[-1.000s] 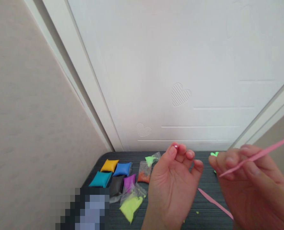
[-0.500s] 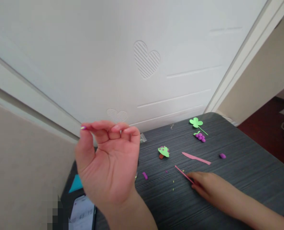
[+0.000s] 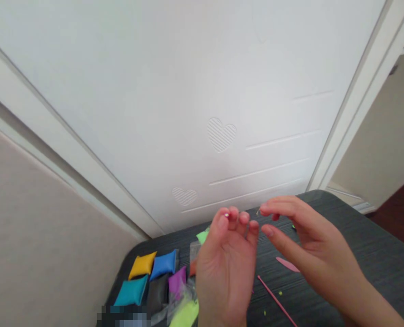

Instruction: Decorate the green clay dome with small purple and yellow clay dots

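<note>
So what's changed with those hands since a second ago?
The right hand has let go of the pink stick, which now lies on the table, and has come up close beside the left hand, its thumb and fingers apart. The left hand still pinches the tiny purple bit; the pink knife still lies on the table.

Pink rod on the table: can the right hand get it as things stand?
Probably yes: the right hand is open, seems empty, and nothing covers the visible part of the pink rod.
</note>
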`<state>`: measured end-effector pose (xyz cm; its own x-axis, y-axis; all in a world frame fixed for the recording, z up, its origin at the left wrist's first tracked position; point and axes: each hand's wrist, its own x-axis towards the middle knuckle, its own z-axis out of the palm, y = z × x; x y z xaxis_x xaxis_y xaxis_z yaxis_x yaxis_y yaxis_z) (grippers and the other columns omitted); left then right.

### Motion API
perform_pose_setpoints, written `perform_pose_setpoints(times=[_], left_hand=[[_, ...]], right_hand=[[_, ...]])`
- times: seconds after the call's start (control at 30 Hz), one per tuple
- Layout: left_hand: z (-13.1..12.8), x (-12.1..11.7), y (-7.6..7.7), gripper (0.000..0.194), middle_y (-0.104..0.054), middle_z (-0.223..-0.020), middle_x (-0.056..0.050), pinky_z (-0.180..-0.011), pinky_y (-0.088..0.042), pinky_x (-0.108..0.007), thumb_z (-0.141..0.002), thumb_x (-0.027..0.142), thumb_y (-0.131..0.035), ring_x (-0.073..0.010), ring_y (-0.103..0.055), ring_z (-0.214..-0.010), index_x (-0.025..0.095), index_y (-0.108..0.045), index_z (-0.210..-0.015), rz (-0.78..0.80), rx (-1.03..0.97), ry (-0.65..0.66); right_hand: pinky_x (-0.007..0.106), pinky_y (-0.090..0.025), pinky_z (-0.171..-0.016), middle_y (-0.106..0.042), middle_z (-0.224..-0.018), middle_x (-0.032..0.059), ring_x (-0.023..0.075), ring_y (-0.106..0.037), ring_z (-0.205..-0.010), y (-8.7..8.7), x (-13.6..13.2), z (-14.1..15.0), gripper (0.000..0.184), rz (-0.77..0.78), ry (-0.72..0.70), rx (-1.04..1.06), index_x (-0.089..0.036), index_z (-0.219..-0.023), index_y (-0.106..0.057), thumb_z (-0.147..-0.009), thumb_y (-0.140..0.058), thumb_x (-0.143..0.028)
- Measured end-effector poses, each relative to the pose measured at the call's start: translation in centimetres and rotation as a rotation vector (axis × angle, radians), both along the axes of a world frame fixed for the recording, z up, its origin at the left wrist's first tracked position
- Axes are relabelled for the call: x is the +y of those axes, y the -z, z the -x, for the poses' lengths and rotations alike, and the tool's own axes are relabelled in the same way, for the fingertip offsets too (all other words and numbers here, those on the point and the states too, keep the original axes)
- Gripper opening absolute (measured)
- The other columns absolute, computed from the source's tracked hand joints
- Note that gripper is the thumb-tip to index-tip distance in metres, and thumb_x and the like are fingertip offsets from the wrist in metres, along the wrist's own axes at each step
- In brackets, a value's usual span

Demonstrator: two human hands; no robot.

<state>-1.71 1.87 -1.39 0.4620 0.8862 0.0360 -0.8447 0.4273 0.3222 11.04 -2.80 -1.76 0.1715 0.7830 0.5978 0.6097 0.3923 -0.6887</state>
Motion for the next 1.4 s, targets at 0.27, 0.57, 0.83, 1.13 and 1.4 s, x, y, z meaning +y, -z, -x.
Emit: perform_pose_setpoints(times=[0.27, 0.57, 0.83, 1.13, 1.4], left_hand=[[-2.1, -1.8, -0.3, 0.009, -0.065, -0.078, 0.000, -0.081, -0.047, -0.025, -0.076, 0.015, -0.058, -0.0105, -0.060, -0.078, 0.014, -0.067, -0.077, -0.055, 0.091, 0.147], [-2.5, -1.8, 0.2, 0.009, -0.064, -0.081, -0.001, -0.085, -0.044, -0.025, -0.076, 0.017, -0.059, -0.0094, -0.057, -0.081, 0.013, -0.066, -0.080, -0.030, 0.174, 0.103], [-2.9, -1.9, 0.1, 0.012, -0.065, -0.083, -0.003, -0.080, -0.046, -0.022, -0.078, 0.017, -0.055, -0.0103, -0.057, -0.082, 0.013, -0.067, -0.081, -0.091, 0.227, 0.015], [-3.0, -1.8, -0.1, 0.012, -0.065, -0.087, -0.004, -0.086, -0.045, -0.027, -0.079, 0.017, -0.055, -0.0133, -0.059, -0.088, 0.016, -0.067, -0.080, -0.079, 0.246, 0.004], [-2.9, -1.7, -0.1, 0.012, -0.065, -0.086, -0.002, -0.084, -0.046, -0.023, -0.079, 0.015, -0.054, -0.0113, -0.059, -0.087, 0.016, -0.067, -0.078, -0.068, 0.213, 0.022]], right_hand=[[0.021, -0.042, -0.092, -0.053, -0.109, 0.0002, 0.0122, -0.048, -0.107, -0.3, -0.6, 0.3, 0.033, -0.120, -0.128, 0.144, -0.026, -0.107, -0.053, -0.078, -0.059, -0.012], [0.015, -0.043, -0.084, -0.057, -0.101, -0.0036, 0.0075, -0.052, -0.096, -1.0, 0.0, -0.2, 0.024, -0.116, -0.145, 0.127, -0.026, -0.097, -0.056, -0.079, -0.057, -0.009], [0.013, -0.046, -0.074, -0.060, -0.092, -0.0065, 0.0062, -0.056, -0.086, -0.9, 0.1, -0.1, 0.017, -0.055, -0.081, 0.194, -0.028, -0.091, -0.059, -0.080, -0.058, -0.015], [0.016, -0.049, -0.072, -0.062, -0.089, -0.0049, 0.0081, -0.059, -0.082, -0.6, 0.6, -0.4, 0.013, -0.001, -0.126, 0.295, -0.028, -0.090, -0.061, -0.080, -0.059, -0.020], [0.017, -0.048, -0.075, -0.062, -0.090, -0.0043, 0.0086, -0.058, -0.084, -0.3, 0.8, 0.1, 0.011, -0.048, -0.081, 0.305, -0.026, -0.088, -0.060, -0.079, -0.060, -0.018]])
